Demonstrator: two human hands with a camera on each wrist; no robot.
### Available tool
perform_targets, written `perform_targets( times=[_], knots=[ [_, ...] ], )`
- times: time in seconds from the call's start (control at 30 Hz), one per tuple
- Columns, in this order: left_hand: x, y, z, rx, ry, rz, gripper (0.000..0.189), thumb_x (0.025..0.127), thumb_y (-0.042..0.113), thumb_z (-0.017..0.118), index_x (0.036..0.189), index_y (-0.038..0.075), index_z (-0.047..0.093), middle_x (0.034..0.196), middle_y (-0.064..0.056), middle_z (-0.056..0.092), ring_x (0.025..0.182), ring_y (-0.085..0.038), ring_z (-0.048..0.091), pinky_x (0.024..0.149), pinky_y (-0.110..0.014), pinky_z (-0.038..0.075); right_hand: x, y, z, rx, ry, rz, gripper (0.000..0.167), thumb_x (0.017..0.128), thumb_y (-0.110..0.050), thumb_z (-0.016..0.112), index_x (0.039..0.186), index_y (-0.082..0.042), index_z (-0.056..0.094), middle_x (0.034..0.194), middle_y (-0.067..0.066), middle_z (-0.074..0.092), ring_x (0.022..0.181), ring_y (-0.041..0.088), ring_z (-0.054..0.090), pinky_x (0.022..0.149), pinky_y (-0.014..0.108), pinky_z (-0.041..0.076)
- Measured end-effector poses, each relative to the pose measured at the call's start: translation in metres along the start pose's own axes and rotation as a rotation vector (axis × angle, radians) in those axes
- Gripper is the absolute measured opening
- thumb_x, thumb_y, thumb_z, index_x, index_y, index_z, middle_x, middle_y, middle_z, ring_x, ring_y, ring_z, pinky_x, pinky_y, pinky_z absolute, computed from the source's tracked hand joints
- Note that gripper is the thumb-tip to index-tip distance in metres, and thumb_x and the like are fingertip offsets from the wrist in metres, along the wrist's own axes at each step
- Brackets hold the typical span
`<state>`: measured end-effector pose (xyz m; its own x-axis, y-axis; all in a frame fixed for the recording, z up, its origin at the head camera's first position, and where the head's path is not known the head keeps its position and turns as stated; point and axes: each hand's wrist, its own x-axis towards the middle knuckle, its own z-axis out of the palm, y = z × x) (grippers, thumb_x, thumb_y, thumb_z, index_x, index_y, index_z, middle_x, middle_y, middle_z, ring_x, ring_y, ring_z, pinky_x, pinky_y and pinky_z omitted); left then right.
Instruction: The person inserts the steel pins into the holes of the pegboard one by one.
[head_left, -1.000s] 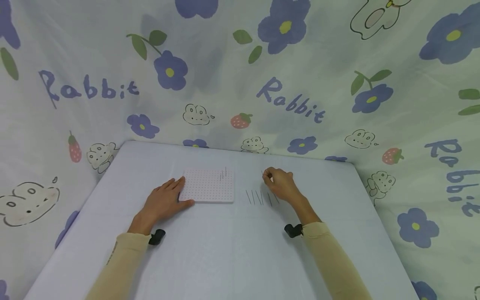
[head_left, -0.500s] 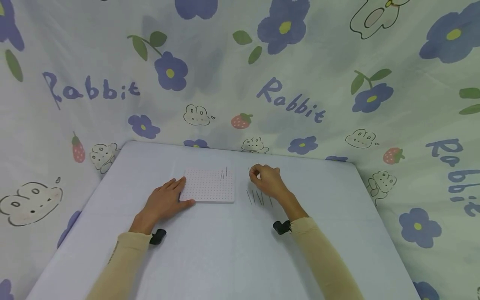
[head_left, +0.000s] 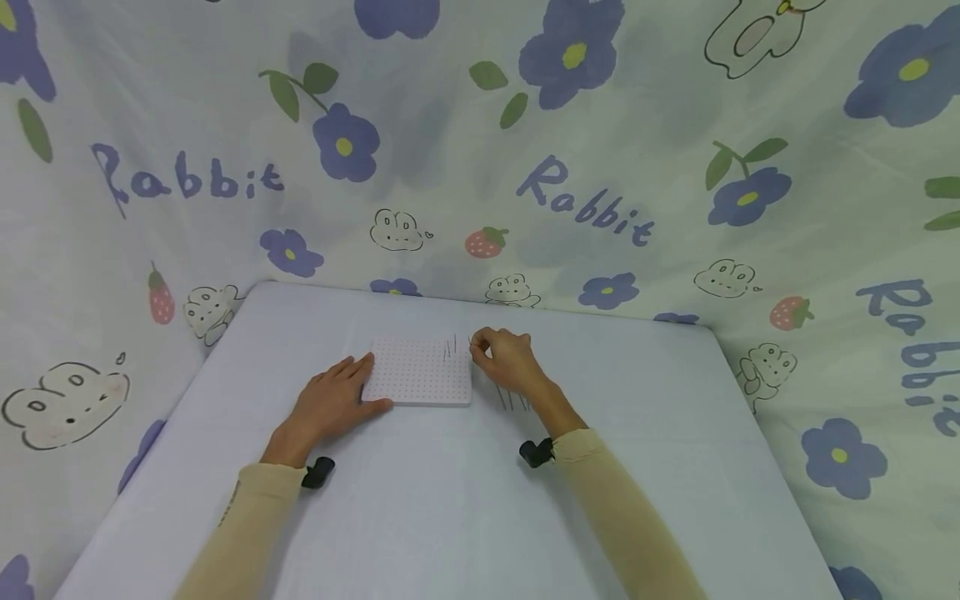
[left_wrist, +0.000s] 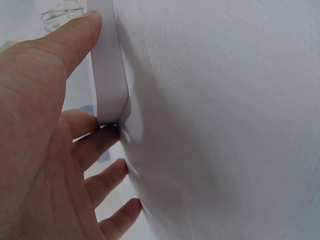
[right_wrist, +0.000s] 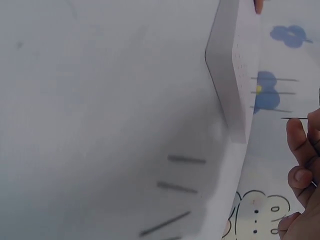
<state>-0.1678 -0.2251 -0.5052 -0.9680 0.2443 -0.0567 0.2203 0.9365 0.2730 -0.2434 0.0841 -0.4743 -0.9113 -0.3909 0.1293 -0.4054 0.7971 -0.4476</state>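
Note:
A white square board (head_left: 412, 375) with a grid of small holes lies flat on the table. My left hand (head_left: 326, 412) rests at its near left corner, thumb along the front edge and fingertips against the left side. Three thin dark needles (right_wrist: 272, 93) stand upright near the board's far right corner. Just right of that corner, my right hand (head_left: 510, 362) pinches another thin needle (right_wrist: 287, 118) between thumb and index finger. In the right wrist view its pointed end sticks out past the fingertips. Most of it is hidden by the fingers.
Several loose needles (right_wrist: 186, 160) lie on the white table (head_left: 420, 500) right of the board, partly under my right hand in the head view. A printed cloth (head_left: 450, 167) with flowers and rabbits hangs behind the table and at its sides.
My right hand has moved left with the pinched needle, from over the loose needles to the board's right edge. The left hand has stayed at the board's corner.

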Motion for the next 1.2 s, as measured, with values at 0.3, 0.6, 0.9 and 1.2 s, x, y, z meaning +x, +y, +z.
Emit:
perform_targets(
  times=[0.3,0.6,0.9,1.2],
  knots=[
    [0.001,0.001,0.0,-0.001,0.01,0.0,0.097,0.091,0.063,0.062,0.156,-0.001,0.03,0.157,-0.025,0.037,0.146,-0.046,0.03,0.111,-0.068,0.029,0.008,-0.012,0.018,0.011,-0.024,-0.042,0.012,0.101,-0.028,0.059,0.099,-0.02,0.067,0.092,-0.011,0.071,0.082,0.011,0.056,0.099,0.06,0.038],
    [0.001,0.002,0.0,0.0,0.008,-0.003,0.097,0.091,0.062,0.063,0.156,-0.001,0.029,0.157,-0.025,0.037,0.146,-0.046,0.03,0.111,-0.068,0.029,0.01,-0.02,0.027,0.012,-0.027,-0.064,0.01,0.1,-0.028,0.061,0.102,-0.021,0.069,0.095,-0.011,0.072,0.084,0.01,0.058,0.099,0.059,0.037],
    [0.0,0.002,0.0,0.009,0.024,0.002,0.095,0.092,0.061,0.063,0.156,-0.002,0.032,0.156,-0.024,0.038,0.145,-0.046,0.032,0.111,-0.067,0.031,0.012,-0.021,0.034,0.02,0.003,-0.083,0.011,0.099,-0.028,0.061,0.105,-0.023,0.069,0.1,-0.009,0.074,0.086,0.011,0.059,0.092,0.051,0.038],
    [-0.002,0.003,-0.001,0.01,0.026,-0.002,0.094,0.092,0.059,0.064,0.155,-0.003,0.031,0.155,-0.025,0.039,0.145,-0.047,0.032,0.111,-0.068,0.03,0.014,-0.022,0.043,0.003,0.04,-0.077,0.012,0.1,-0.03,0.061,0.106,-0.024,0.07,0.101,-0.009,0.075,0.086,0.011,0.061,0.091,0.047,0.038]
  ],
)
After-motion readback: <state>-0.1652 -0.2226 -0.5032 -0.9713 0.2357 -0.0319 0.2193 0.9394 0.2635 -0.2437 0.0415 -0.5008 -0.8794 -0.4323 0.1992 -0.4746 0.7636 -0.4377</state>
